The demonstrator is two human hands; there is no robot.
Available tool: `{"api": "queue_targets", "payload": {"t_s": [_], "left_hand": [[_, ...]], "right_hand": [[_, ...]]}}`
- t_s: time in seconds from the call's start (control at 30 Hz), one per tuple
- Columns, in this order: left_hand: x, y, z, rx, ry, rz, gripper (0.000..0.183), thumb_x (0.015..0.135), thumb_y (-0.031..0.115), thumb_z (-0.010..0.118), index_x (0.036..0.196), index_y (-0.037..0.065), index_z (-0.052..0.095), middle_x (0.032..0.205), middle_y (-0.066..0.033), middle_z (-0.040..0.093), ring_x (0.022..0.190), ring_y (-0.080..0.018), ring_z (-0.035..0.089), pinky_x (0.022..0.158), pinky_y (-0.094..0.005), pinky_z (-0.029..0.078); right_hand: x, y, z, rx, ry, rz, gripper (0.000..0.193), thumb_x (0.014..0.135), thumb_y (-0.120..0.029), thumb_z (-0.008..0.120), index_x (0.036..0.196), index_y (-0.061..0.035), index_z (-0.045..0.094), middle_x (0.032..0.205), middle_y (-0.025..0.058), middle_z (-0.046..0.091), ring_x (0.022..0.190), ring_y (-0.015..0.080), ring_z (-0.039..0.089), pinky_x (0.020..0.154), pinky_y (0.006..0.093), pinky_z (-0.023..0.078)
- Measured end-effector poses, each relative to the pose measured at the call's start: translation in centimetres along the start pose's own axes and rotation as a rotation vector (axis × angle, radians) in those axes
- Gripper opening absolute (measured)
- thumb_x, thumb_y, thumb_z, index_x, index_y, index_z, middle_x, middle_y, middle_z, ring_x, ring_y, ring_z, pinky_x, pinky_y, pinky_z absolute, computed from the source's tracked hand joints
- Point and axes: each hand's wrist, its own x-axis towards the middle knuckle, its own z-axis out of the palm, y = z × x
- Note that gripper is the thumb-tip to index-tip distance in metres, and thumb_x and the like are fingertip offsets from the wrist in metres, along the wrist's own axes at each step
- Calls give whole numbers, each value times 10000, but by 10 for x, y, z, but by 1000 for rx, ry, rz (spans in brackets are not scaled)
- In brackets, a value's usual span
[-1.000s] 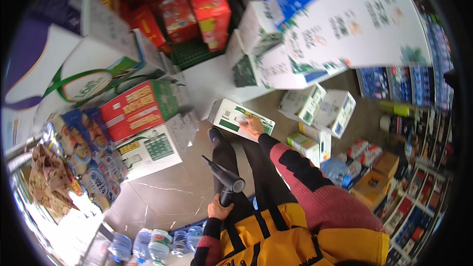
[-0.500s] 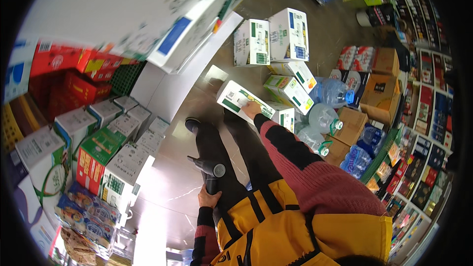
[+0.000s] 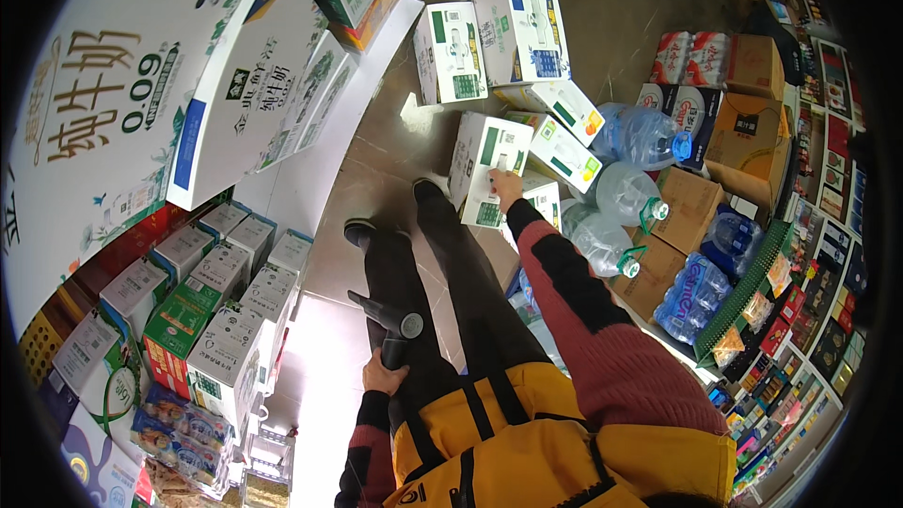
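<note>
My right hand [image 3: 506, 186] is closed at the top of a white and green carton [image 3: 467, 158], its fingers at the handle area. The carton stands beside other boxes on the floor, and its lower part is partly hidden. In my left hand [image 3: 384, 376], close to my thigh, is a black pistol-shaped handheld device [image 3: 395, 325] with a round grey end. Fingers wrap around its handle. Just behind the carton lie a green and white box [image 3: 555, 146] and two taller white cartons [image 3: 450, 55], [image 3: 525, 28].
Large clear water bottles [image 3: 632, 193] and brown cardboard boxes [image 3: 743, 146] crowd the right side. To the left, milk cartons [image 3: 221, 273] stand in rows below a white shelf [image 3: 372, 66] bearing stacked boxes. Shelves of small packets [image 3: 800, 320] line the far right.
The carton under my right hand has gone from tilted and slanting to more upright, closer to the boxes. My view has shifted, and my left hand keeps the device.
</note>
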Motion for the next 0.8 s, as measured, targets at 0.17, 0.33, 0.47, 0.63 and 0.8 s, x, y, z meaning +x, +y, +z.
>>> {"api": "queue_targets", "payload": {"t_s": [0.17,0.33,0.47,0.63,0.8], "left_hand": [[3,7,4,17,-8,-36,714,594,351,793,1175,27,534,971,-247,657,942,-396,632,839,-440,503],[-13,11,24,-101,121,-82,702,596,346,796,1164,16,546,992,-241,657,953,-390,631,850,-429,502],[-36,8,53,-346,235,-183,715,589,344,802,1156,-18,557,1023,-247,649,976,-375,628,863,-415,497],[-66,-11,101,-568,382,-285,712,583,347,815,1141,-21,571,1008,-228,651,965,-346,632,858,-402,490],[-113,-46,176,-779,447,-428,710,581,363,801,1142,0,562,1031,-237,648,986,-356,628,874,-415,486]], "right_hand": [[4,-8,-30,83,-16,19,261,727,-235,665,715,-11,533,578,72,501,505,187,480,464,364,356],[-17,-9,-31,-74,-80,-61,244,727,-200,669,701,0,532,552,62,486,480,174,473,453,331,355],[-46,-7,-23,-222,-246,-170,235,747,-214,663,708,-19,537,572,38,484,486,139,447,467,311,349],[-94,9,-1,-730,-379,-579,298,726,-270,664,670,3,558,572,79,529,535,200,506,527,369,394],[-179,46,33,-1199,-541,-941,323,702,-300,586,690,22,571,748,229,622,747,409,600,681,461,456]]}}
